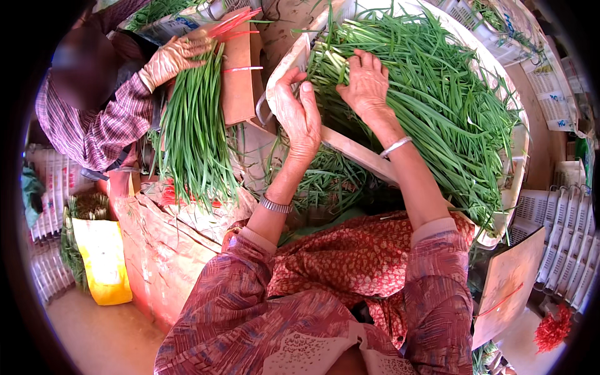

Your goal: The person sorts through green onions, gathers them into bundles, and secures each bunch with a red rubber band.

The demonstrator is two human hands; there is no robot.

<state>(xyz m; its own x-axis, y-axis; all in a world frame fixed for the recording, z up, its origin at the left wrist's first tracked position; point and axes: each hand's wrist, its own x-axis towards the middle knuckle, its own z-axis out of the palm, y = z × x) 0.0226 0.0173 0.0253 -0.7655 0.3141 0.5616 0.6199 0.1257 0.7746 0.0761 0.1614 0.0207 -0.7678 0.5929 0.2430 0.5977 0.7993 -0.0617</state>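
A big heap of garlic chives [437, 106], long green leaves with pale stem ends, fills a white tub [524, 153] in front of me to the right. My right hand [365, 84] is on the heap near the pale ends, its fingers bent over some chives and its thumb apart; the fingertips are partly hidden. Beside the tub's left corner, my left hand [297, 115] is raised with the palm toward the heap. Its thumb and fingers are apart and nothing is in it.
At the left, a co-worker's gloved hand [175, 61] rests on a bunch of chives [197, 131] beside a cardboard piece [239, 81] with red ties [234, 25]. A wrapped, box-like surface [169, 250] stands below. White crates [565, 231] line the right; a yellow-and-white bag [103, 262] stands left.
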